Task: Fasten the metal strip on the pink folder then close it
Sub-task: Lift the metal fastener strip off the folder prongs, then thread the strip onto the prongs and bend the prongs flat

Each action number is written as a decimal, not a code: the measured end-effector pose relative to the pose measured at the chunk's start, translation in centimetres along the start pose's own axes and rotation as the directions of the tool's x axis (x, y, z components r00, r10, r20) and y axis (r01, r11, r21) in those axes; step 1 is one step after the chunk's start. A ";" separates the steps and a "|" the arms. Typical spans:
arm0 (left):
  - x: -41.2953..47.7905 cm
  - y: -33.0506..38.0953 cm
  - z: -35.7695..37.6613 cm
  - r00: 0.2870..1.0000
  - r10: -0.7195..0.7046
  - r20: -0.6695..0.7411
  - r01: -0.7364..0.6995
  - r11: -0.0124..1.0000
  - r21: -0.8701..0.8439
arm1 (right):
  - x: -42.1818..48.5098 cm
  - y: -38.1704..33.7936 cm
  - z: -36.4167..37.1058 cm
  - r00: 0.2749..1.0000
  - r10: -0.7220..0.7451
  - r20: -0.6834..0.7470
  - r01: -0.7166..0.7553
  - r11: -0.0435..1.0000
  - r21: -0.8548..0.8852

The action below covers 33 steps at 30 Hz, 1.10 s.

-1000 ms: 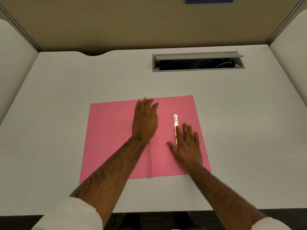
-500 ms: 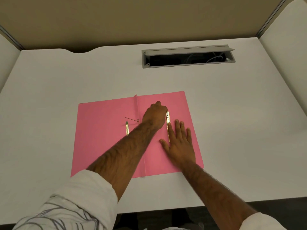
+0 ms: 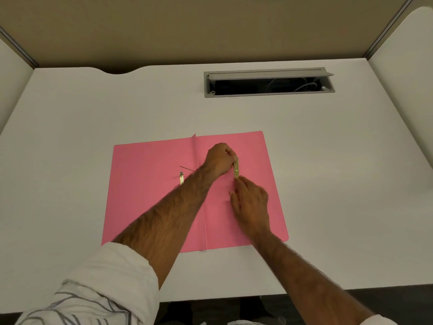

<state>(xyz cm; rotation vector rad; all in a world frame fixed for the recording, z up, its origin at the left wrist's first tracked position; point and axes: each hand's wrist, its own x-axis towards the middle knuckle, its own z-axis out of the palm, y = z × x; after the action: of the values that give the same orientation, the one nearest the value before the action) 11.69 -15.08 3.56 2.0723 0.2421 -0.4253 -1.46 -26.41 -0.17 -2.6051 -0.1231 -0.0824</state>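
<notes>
The pink folder [image 3: 150, 202] lies open and flat on the white desk, its spine fold running up the middle. A gold metal strip [image 3: 236, 168] stands on edge over the right leaf. My left hand [image 3: 219, 160] reaches across the spine and pinches the strip's far end. My right hand [image 3: 250, 202] rests on the right leaf, fingertips gripping the strip's near end. On the left leaf, a second gold fastener piece [image 3: 181, 178] lies beside a thin prong [image 3: 187, 169]; my left forearm covers its near part.
The white desk [image 3: 70, 118] is walled by tan and white partitions. A grey cable hatch [image 3: 269, 82] sits open at the back right, with cables inside. The desk's front edge runs just below the folder.
My left hand crossed from the spine to the strip's far end and closed on it. My right hand went from flat to curled on the near end. The strip has tipped onto its edge.
</notes>
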 end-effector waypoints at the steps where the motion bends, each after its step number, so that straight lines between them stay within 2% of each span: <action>1: -0.2 0.0 -0.6 1.000 -0.014 0.010 0.014 0.999 -0.047 | 0.2 -0.8 -0.3 0.998 0.050 -0.045 -0.043 0.990 0.135; 3: -0.9 -0.2 -2.1 0.999 -0.043 0.014 0.045 0.990 -0.133 | 0.9 -2.4 -0.8 0.973 0.228 -0.034 -0.196 0.898 0.395; 6: -1.9 -0.7 -4.6 0.996 -0.086 0.004 0.084 0.966 -0.243 | 2.2 -4.3 -1.0 0.895 0.435 0.093 -0.400 0.695 0.598; 9: -3.1 -1.7 -7.1 0.995 -0.102 -0.023 0.090 0.950 -0.297 | 2.9 -6.0 -0.8 0.860 0.471 0.197 -0.469 0.577 0.669; 11: -3.9 -2.7 -8.4 0.991 -0.119 -0.064 0.093 0.945 -0.313 | 2.9 -7.3 -0.6 0.855 0.453 0.252 -0.487 0.536 0.690; 15: -5.8 -5.0 -10.2 0.969 -0.185 -0.161 0.130 0.944 -0.304 | 3.1 -10.0 0.5 0.883 0.394 0.254 -0.456 0.593 0.664; 18: -7.4 -6.2 -10.5 0.970 -0.213 -0.116 0.168 0.935 -0.313 | 2.9 -11.6 1.3 0.918 0.342 0.200 -0.392 0.718 0.576; 21: -8.2 -6.8 -10.4 0.965 -0.239 -0.111 0.188 0.920 -0.343 | 2.6 -12.8 2.0 0.942 0.277 0.192 -0.337 0.793 0.508; 24: -8.3 -7.0 -10.7 0.958 -0.256 -0.132 0.198 0.917 -0.347 | 2.5 -13.2 2.2 0.954 0.234 0.186 -0.296 0.825 0.482; 29: -7.8 -8.0 -11.3 0.955 -0.246 -0.164 0.191 0.936 -0.294 | 4.5 -11.8 2.2 0.966 0.247 0.074 -0.254 0.864 0.435; 33: -7.6 -8.7 -11.3 0.951 -0.247 -0.187 0.192 0.943 -0.273 | 7.5 -10.6 3.4 0.963 0.175 0.203 -0.239 0.906 0.351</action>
<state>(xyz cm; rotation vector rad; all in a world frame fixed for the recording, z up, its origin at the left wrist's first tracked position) 4.06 -0.95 4.97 1.8458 0.6346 -0.2817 5.05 -15.05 2.85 -2.2238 0.0757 0.2174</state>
